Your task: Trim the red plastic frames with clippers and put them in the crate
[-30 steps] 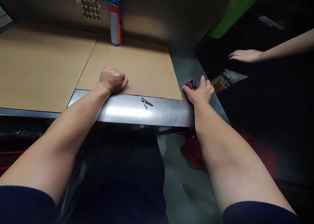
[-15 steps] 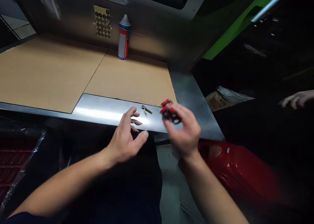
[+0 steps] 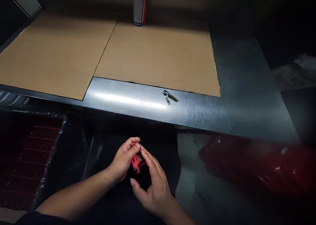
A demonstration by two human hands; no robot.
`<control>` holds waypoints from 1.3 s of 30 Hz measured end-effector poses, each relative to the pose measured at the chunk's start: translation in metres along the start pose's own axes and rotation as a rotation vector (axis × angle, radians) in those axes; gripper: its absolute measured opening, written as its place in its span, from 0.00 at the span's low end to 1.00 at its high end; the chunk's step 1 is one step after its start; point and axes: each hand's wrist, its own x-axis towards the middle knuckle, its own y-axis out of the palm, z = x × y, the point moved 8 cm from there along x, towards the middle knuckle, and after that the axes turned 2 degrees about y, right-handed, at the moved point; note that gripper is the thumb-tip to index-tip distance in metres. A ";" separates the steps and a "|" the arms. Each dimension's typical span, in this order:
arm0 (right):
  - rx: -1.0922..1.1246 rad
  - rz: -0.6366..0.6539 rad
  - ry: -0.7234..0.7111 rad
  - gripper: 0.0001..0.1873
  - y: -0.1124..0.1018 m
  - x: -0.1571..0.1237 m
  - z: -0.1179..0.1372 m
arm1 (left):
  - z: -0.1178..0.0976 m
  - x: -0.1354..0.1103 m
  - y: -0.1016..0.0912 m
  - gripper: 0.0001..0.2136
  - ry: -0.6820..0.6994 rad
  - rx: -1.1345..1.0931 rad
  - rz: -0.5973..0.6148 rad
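Below the table's front edge, over my dark lap, both hands meet on a small red and black plastic part (image 3: 136, 161). My left hand (image 3: 124, 162) pinches it from the left with curled fingers. My right hand (image 3: 152, 183) touches it from the right with index and thumb. On the steel table (image 3: 237, 100) above lies a small metal clip (image 3: 169, 96), apart from both hands.
Two brown cardboard sheets (image 3: 158, 54) cover the tabletop. A spray can (image 3: 140, 6) stands at the back. A red plastic object (image 3: 259, 165) lies under the table at right; a red crate (image 3: 22, 152) under plastic film is at left.
Both hands have dropped from the table edge to my lap, bringing the red part with them. My left hand, open before, now grips the part too. The view has tilted down.
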 end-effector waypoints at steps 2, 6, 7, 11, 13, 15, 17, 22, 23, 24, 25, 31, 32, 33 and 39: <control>0.099 0.044 0.125 0.48 0.005 -0.005 -0.013 | 0.009 0.002 -0.010 0.27 -0.077 -0.002 0.003; 0.234 0.181 0.405 0.47 0.020 -0.006 -0.041 | 0.023 0.003 -0.016 0.29 -0.200 0.011 0.135; 0.264 0.226 0.441 0.49 0.024 -0.006 -0.045 | 0.026 0.003 -0.018 0.30 -0.221 0.015 0.175; 0.359 0.333 0.528 0.50 0.040 -0.007 -0.051 | 0.039 0.002 -0.027 0.33 -0.297 0.007 0.268; 0.346 0.321 0.554 0.48 0.043 -0.008 -0.053 | 0.043 0.003 -0.032 0.32 -0.298 -0.018 0.282; 0.298 0.297 0.553 0.47 0.043 -0.009 -0.053 | 0.044 0.003 -0.036 0.29 -0.280 -0.047 0.274; 0.230 0.285 0.535 0.47 0.042 -0.008 -0.051 | 0.043 0.003 -0.041 0.26 -0.262 -0.044 0.240; 0.098 0.336 0.453 0.51 0.044 -0.005 -0.043 | 0.039 -0.003 -0.040 0.19 -0.260 0.030 0.253; 0.083 0.342 0.444 0.51 0.045 -0.004 -0.042 | 0.038 -0.004 -0.038 0.18 -0.252 0.035 0.260; 0.070 0.344 0.436 0.51 0.045 -0.004 -0.042 | 0.037 -0.004 -0.037 0.18 -0.244 0.040 0.259; 0.061 0.345 0.429 0.52 0.046 -0.004 -0.041 | 0.036 -0.004 -0.036 0.18 -0.232 0.043 0.251; 0.049 0.328 0.411 0.57 0.039 -0.005 -0.043 | 0.034 -0.003 -0.040 0.20 -0.230 0.101 0.220; 0.051 0.319 0.406 0.56 0.036 -0.004 -0.043 | 0.035 -0.002 -0.042 0.21 -0.231 0.101 0.214; 0.051 0.298 0.398 0.53 0.033 -0.002 -0.042 | 0.035 -0.001 -0.043 0.22 -0.231 0.093 0.209; 0.096 0.155 0.329 0.20 -0.010 0.024 -0.032 | 0.035 -0.005 -0.041 0.23 -0.242 0.045 0.229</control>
